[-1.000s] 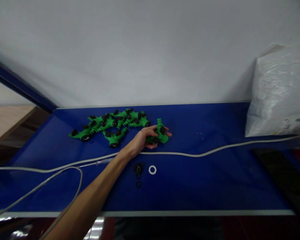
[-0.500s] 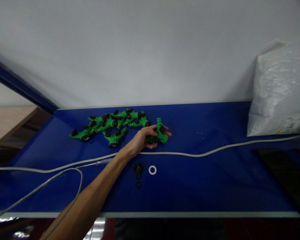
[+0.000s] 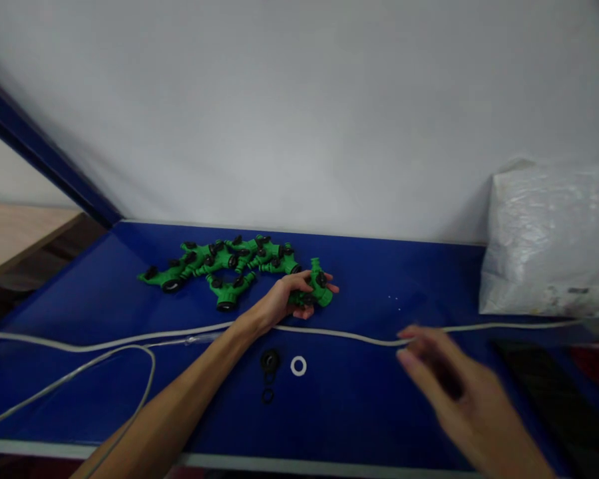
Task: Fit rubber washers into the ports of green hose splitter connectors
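Note:
My left hand (image 3: pixel 285 297) is wrapped round a green two-way hose splitter (image 3: pixel 320 291) with black valve levers, held over the blue table. To its left lie several more green hose splitters (image 3: pixel 227 291) in a loose cluster. My right hand (image 3: pixel 449 379) hangs above the table on the right, fingers curved and thumb apart, slightly blurred, with nothing visible between them. Below my left hand lie a black threaded fitting (image 3: pixel 269 361), a thin black ring (image 3: pixel 267 396) and a white washer (image 3: pixel 298 366).
A white cable (image 3: pixel 349 334) runs across the blue table (image 3: pixel 359 412), and a thinner cable (image 3: pixel 64 379) loops at the left. A white plastic-wrapped package (image 3: pixel 549 246) stands at the back right. Beside it lies a dark flat object (image 3: pixel 554 392). Tiny white specks dot the table.
My right hand has come into view from the lower right. My left hand still grips the green splitter. The whole view has shifted slightly.

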A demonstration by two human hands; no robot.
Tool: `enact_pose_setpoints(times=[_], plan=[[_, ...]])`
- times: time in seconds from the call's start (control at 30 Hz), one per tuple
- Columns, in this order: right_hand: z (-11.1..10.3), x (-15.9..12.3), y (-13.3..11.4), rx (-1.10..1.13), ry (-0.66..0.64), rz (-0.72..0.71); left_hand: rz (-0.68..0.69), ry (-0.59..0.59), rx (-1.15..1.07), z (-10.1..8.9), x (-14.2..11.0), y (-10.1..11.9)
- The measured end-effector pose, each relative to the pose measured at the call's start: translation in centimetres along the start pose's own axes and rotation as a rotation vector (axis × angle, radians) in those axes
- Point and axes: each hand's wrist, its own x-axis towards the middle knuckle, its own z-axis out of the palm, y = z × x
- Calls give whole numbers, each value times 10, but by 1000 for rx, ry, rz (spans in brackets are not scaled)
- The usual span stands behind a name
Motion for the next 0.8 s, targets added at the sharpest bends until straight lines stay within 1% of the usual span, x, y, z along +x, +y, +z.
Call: enact_pose_setpoints(times=[0.1,0.13,0.17,0.23,0.33,0.43,0.5,0.57,0.63,0.73,0.8], plan=[[20,-18,17,-89,-89,-234,2,-14,-3,-1,1,-1],[24,-24,24,-130,-59,-342,3,-18,-3,-1,1,-1],[25,-29,31,-172,-26,-417,4,-21,-3,-2,2,-2],[25,-34,40,-286,2,-464,7,-23,-3,-4,3,-4],[23,-32,48,-447,50,-511,10,-15,-5,-5,5,-5],[25,-29,54,-485,62,-582,18,-16,-5,-5,4,-5],[29,-31,60,-461,65,-584,31,-18,-19,-4,3,-4],[32,-33,65,-426,97,-522,47,-12,-48,-2,2,-4],[35,-33,67,-415,156,-441,72,0,-73,-2,3,-4],[38,-32,67,-462,241,-384,101,11,-103,-2,5,-5],[38,-31,67,-484,256,-378,113,22,-118,-2,6,-4]])
